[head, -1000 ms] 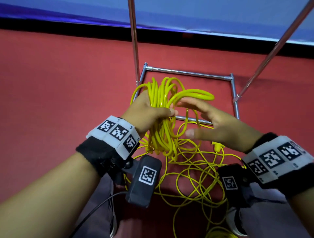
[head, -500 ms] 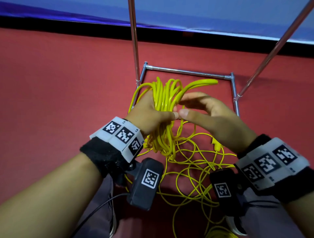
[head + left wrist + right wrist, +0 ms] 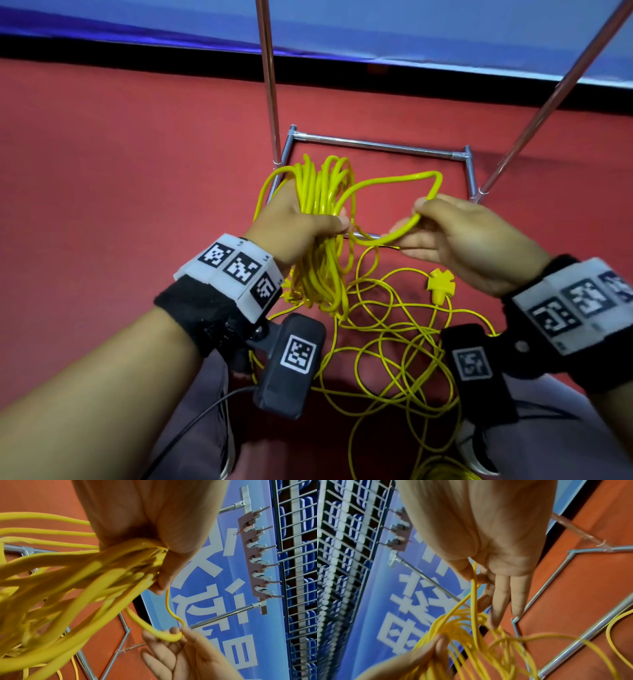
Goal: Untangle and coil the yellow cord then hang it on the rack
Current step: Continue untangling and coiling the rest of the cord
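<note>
Head view: left hand (image 3: 294, 219) grips the upright yellow cord (image 3: 322, 205) coil; right hand (image 3: 455, 236) pinches one loop sideways.

Coiled cord (image 3: 320, 219) in left hand (image 3: 294, 222), one loop rightward to right hand (image 3: 459, 233), rack (image 3: 376, 145) behind

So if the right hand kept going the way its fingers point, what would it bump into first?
Most likely the coiled bundle of yellow cord gripped in the left hand. The right hand, pinching one loop, points leftward at it. Depth is hard to judge, so that's a best guess.
</note>
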Tool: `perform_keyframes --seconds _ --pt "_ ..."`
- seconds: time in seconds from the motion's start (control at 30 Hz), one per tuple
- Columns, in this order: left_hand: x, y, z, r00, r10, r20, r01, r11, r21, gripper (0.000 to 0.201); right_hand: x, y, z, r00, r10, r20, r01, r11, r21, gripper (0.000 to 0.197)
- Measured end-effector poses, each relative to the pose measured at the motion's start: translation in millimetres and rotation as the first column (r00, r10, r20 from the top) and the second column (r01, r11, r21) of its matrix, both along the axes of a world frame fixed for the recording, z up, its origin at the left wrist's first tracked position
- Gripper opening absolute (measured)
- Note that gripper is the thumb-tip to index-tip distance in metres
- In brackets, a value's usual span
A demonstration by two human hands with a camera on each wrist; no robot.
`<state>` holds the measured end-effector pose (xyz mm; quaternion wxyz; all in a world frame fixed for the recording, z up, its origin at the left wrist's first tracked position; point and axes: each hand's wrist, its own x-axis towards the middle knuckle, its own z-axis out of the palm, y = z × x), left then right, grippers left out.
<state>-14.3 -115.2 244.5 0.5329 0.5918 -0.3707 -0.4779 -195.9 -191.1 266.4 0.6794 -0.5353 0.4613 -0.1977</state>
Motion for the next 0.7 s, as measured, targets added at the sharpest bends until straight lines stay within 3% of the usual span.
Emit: perform_keyframes --seconds 0.1,0.17,0.23,0.3,0.43,0.57,0.7 --pt "4.0 0.6 3.5 0.999 0.029 -0.016 -0.028 0.999 0.014 0.024 -15.8 -14.4 0.0 0.996 -0.084 -0.029 0.084 0.996 0.003 0.015" --pt "6.2 1.5 5.2 0.999 0.039 -0.032 -0.038 0.999 0.019 0.037 -25.8 -25.1 -2.3 0.974 -0.159 -0.163 0.114 0.961 -0.252 0.016" --pt "7.6 2.0 7.8 0.999 0.013 -0.033 -0.012 1.000 0.021 0.044 -35.8 -35.6 -3.5 0.913 -0.207 -0.353 -0.054 0.795 -0.604 0.020" --pt "9.7 2.9 9.3 0.999 -0.043 -0.012 0.044 0.998 0.035 0.043 -42.0 -40.8 -0.5 0.860 -0.239 -0.451 -0.222 0.620 -0.753 0.024" --pt "11.3 5.1 10.5 0.995 -0.089 -0.041 0.092 0.993 0.068 0.023 -37.3 -36.5 8.4 0.909 -0.092 -0.406 -0.309 0.505 -0.806 0.022" --pt "10.9 6.3 8.4 0.991 -0.102 -0.090 0.111 0.989 0.094 0.024 -39.8 -40.9 18.1 0.908 0.026 -0.419 -0.377 0.489 -0.787 0.019" --pt "10.5 8.7 9.5 0.974 -0.200 -0.108 0.212 0.970 0.115 0.012 -51.2 -51.3 22.7 0.909 -0.030 -0.415 -0.346 0.499 -0.795 0.027"
